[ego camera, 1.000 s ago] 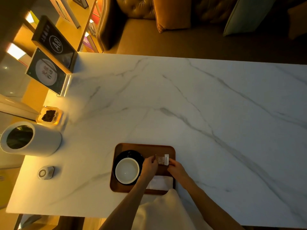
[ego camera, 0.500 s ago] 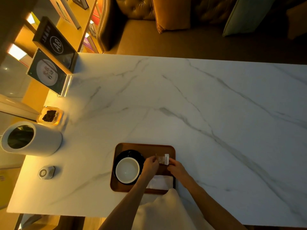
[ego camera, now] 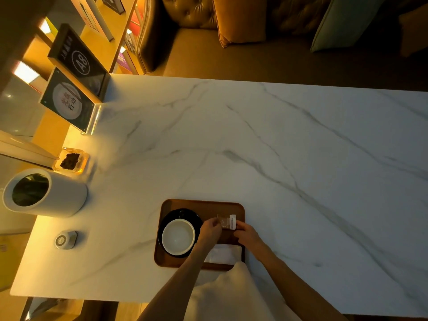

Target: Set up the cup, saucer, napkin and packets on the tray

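Note:
A brown wooden tray point(ego camera: 199, 206) lies near the table's front edge. On its left half a white cup point(ego camera: 177, 237) stands on a black saucer point(ego camera: 185, 214). A folded white napkin point(ego camera: 223, 254) lies at the tray's near right. Small packets point(ego camera: 228, 221), one brownish and one white, sit at the tray's right side. My left hand point(ego camera: 209, 229) pinches their left edge and my right hand point(ego camera: 246, 235) holds their right edge.
A white cylinder container point(ego camera: 44, 193) lies at the left, with a small glass dish point(ego camera: 70, 160) of dark stuff behind it. A small grey puck point(ego camera: 66, 239) sits near the left front. Sign stands point(ego camera: 76, 89) rise at the far left. A sofa lies beyond the marble table point(ego camera: 301, 170).
Both hands stay on the packets; they have hardly shifted. Nothing else on the tray has moved.

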The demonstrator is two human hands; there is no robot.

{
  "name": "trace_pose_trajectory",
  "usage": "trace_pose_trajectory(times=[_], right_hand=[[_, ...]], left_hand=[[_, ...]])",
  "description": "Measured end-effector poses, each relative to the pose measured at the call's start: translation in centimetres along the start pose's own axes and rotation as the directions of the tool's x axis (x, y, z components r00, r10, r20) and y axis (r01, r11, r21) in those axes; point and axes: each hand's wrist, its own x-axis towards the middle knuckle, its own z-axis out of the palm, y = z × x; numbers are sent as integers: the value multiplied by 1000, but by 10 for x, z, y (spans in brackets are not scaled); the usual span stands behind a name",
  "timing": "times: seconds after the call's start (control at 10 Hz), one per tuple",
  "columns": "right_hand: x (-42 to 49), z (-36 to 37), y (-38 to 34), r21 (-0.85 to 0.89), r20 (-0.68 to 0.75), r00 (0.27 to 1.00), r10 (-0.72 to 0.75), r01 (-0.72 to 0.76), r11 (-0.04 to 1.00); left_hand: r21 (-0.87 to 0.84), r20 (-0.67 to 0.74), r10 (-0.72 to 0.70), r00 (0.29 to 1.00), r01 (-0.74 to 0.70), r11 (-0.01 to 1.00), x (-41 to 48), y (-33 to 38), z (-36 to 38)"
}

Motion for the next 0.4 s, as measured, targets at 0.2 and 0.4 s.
trace_pose_trajectory(times=[0.2,0.4], right_hand=[[-3,-4,-1,47,-32,999,14,-12,999],[-20,-19,-8,-8,-165,978,-128,129,992]], left_hand=[[49,-35,17,999,-15,999,-4,6,-5],[191,-42,165,985,-154,969,-12,15,-22]])
